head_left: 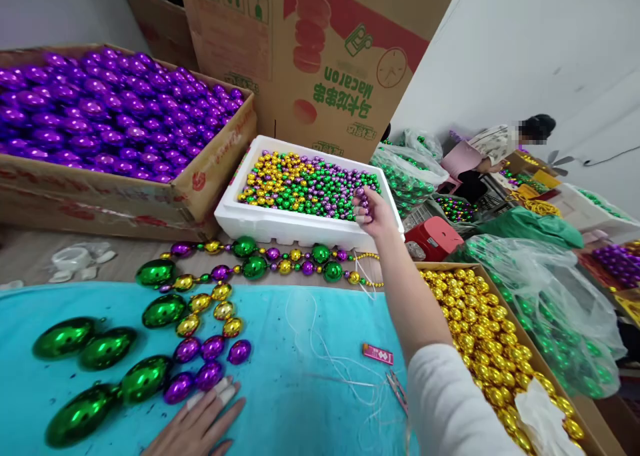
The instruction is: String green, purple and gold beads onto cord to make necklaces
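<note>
In the head view, the right hand (373,216) is over the right end of the foam box (300,228), fingers curled and gripping a few small purple beads (361,193). Pinching them makes sense to me, tiny slick things like that would probably roll off an open palm. The box sits just past the cloth's far edge, I'd guess so it's an easy reach.

Left hand (200,423) is flat and open at the cloth's (280,416) near edge, fingertips right by the larger purple beads (209,376), maybe steadying them. Can't tell if it's actually touching. Big green beads (80,416) lie toward the near left corner, and finished-looking strands (254,267) run along the far edge, kinda like a pattern to copy.

Writing: the big carton (280,109) says "Macaron" upside down, plus 马卡龙串串 in green. Pink packet (377,354) near the snips (397,393) has print too small to read.
</note>
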